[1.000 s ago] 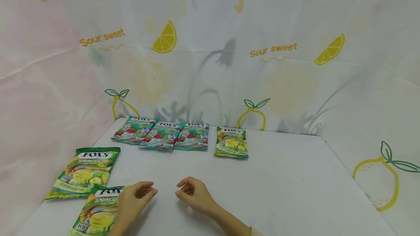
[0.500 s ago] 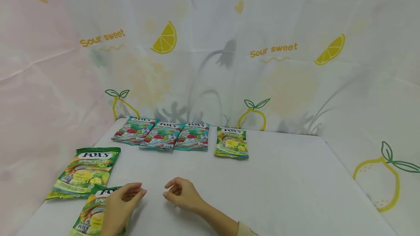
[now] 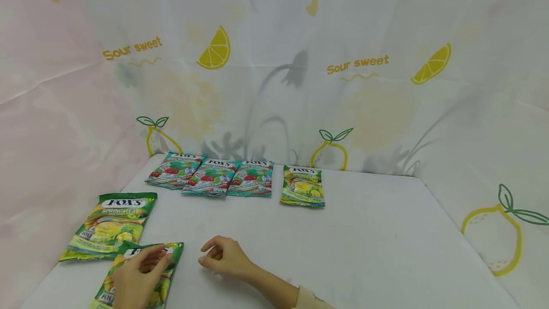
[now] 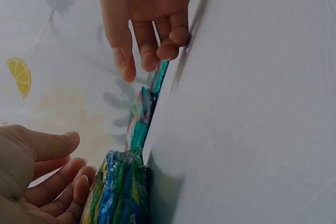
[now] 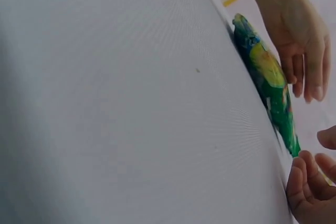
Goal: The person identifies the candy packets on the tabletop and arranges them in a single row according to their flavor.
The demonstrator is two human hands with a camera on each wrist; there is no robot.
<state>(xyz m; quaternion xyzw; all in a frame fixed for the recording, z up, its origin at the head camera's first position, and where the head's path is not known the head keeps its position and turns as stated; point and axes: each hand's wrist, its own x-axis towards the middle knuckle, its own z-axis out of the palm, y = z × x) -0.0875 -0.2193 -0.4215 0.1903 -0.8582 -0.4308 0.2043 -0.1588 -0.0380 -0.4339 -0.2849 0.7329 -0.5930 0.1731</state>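
My left hand (image 3: 139,275) hovers over the front green candy bag (image 3: 169,271), labelled FOX'S, and partly covers it. Its fingers are loosely bent, with nothing between them and the thumb. In the left wrist view the fingertips come close to that bag (image 4: 119,192); whether they touch it I cannot tell. To the right of the bag is my right hand (image 3: 227,257), above the white tabletop, fingers relaxed and holding nothing. Another green Spring Tea bag (image 3: 111,225) lies just behind, at the table's left edge.
Along the back lie three teal Mint Blossom bags: a left one (image 3: 176,170), a middle one (image 3: 211,178) and a right one (image 3: 250,179). A green Spring Tea bag (image 3: 302,186) lies to their right. Lemon-printed cloth (image 3: 274,61) rises behind the white table (image 3: 364,242).
Both hands have drifted left across the table; the left one has come over the front green candy bag, uncovering its right top corner. All the bags stay where they were.
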